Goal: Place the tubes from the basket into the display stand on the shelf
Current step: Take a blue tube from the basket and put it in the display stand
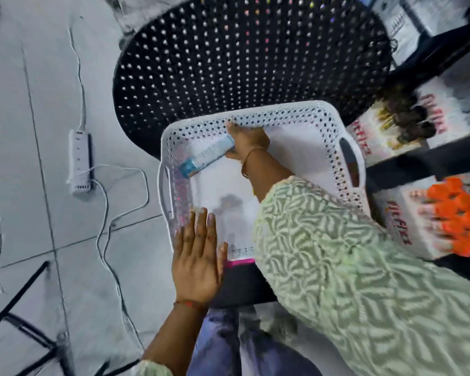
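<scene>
**Last tube lifted from white basket**

A person's right hand (248, 141) reaches into a white perforated basket (334, 131) and closes its fingers around one end of a tube (208, 156), a pale, printed tube with a blue end pointing toward the basket's left wall. The left hand (198, 263) lies flat with fingers spread on the basket's near rim, holding nothing. The basket sits on a black perforated chair (228, 55). To the right, display stands (407, 126) on dark shelving hold dark-capped and orange-capped tubes (456, 213). A white power strip (79, 161) and its cable lie on the tiled floor at left. The patterned green sleeve (337, 253) covers the basket's near right corner.
</scene>
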The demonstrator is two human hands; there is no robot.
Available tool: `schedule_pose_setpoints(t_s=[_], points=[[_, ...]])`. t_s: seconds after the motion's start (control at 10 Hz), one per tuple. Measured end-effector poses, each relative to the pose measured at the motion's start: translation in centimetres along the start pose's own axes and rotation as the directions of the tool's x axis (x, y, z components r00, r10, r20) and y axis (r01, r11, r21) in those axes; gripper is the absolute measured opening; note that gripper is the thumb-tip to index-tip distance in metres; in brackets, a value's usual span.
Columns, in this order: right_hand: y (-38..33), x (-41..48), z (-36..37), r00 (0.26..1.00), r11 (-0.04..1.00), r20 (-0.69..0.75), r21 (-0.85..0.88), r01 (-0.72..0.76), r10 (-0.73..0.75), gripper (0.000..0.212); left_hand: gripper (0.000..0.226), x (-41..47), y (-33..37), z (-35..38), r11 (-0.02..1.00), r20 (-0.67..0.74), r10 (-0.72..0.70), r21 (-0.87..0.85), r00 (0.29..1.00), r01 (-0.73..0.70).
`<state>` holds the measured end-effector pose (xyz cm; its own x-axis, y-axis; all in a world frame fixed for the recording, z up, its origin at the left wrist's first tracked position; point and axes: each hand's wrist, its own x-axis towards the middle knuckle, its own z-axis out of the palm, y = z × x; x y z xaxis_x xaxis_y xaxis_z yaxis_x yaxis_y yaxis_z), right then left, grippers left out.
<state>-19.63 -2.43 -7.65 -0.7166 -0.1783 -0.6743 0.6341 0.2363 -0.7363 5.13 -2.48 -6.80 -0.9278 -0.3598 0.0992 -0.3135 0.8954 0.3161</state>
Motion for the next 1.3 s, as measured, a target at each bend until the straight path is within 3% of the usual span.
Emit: schedule_pose_setpoints(t_s=[0.1, 0.2, 0.3, 0.4, 0.5, 0.6, 0.7, 0.8, 0.9, 1.0, 1.1, 1.2, 1.3], points=[[0.1, -2.3, -1.1, 0.997, 0.991, -0.074, 0.129, 0.017, -0.007, 0.025, 0.054, 0.0, 0.0, 0.0, 0.997, -0.024, 0.044, 0.067, 0.999, -0.043], [-0.4, -6.3, -4.7, 0.971, 0.972, -0.198, 0.162, 0.168, -0.135, 0.02, 0.058, 0.1, 0.2, -0.8, 1.0, 0.124, -0.004, -0.019, 0.992, 0.006], [-2.0, -12.0, -10.5, 0.915, 0.927, -0.249, 0.122, 0.355, -0.318, 0.025, 0.064, 0.7, 1.0, -1.3, 0.997, 0.121, 0.003, -0.081, 0.993, 0.006], [-3.8, -18.2, -17.1, 0.824, 0.862, -0.342, 0.071, 0.502, -0.451, 0.028, 0.068, 2.7, 5.1, -2.3, 0.975, 0.079, 0.087, -0.213, 0.993, -0.069], [-5.1, -25.6, -24.2, 0.698, 0.796, -0.453, -0.047, 0.603, -0.555, 0.028, 0.063, 5.6, 13.4, -3.9, 0.914, -0.015, 0.266, -0.313, 0.964, -0.258], [-6.8, -32.4, -30.5, 0.565, 0.757, -0.556, -0.197, 0.623, -0.61, 0.034, 0.054, 7.5, 22.6, -5.1, 0.814, -0.083, 0.469, -0.346, 0.879, -0.466], [-8.6, -39.3, -36.5, 0.462, 0.734, -0.613, -0.313, 0.602, -0.641, 0.03, 0.061, 7.0, 31.2, -6.3, 0.656, -0.115, 0.66, -0.393, 0.742, -0.644], [-10.1, -44.8, -41.8, 0.414, 0.735, -0.632, -0.404, 0.545, -0.655, 0.03, 0.055, 4.7, 36.9, -6.5, 0.504, -0.136, 0.789, -0.413, 0.599, -0.758], [-11.2, -48.0, -46.2, 0.395, 0.74, -0.625, -0.569, 0.359, -0.673, 0.031, 0.056, 2.8, 40.0, -6.0, 0.429, -0.104, 0.853, -0.418, 0.511, -0.801], [-11.5, -49.4, -48.7, 0.409, 0.75, -0.644, -0.636, 0.183, -0.646, 0.027, 0.063, 2.1, 40.9, -5.5, 0.43, -0.104, 0.864, -0.358, 0.493, -0.829], [-11.8, -49.7, -49.6, 0.41, 0.704, -0.641, -0.711, 0.003, -0.649, 0.04, 0.073, 2.3, 40.8, -5.2, 0.417, -0.159, 0.862, -0.321, 0.482, -0.851], [-11.8, -49.4, -50.2, 0.445, 0.683, -0.612, -0.731, -0.001, -0.654, 0.035, 0.073, 2.3, 40.7, -5.2, 0.43, -0.147, 0.858, -0.317, 0.492, -0.845], [-11.7, -49.3, -50.7, 0.521, 0.728, -0.612, -0.685, 0.027, -0.595, 0.037, 0.074, 2.1, 40.7, -5.5, 0.445, -0.102, 0.86, -0.332, 0.5, -0.832]])
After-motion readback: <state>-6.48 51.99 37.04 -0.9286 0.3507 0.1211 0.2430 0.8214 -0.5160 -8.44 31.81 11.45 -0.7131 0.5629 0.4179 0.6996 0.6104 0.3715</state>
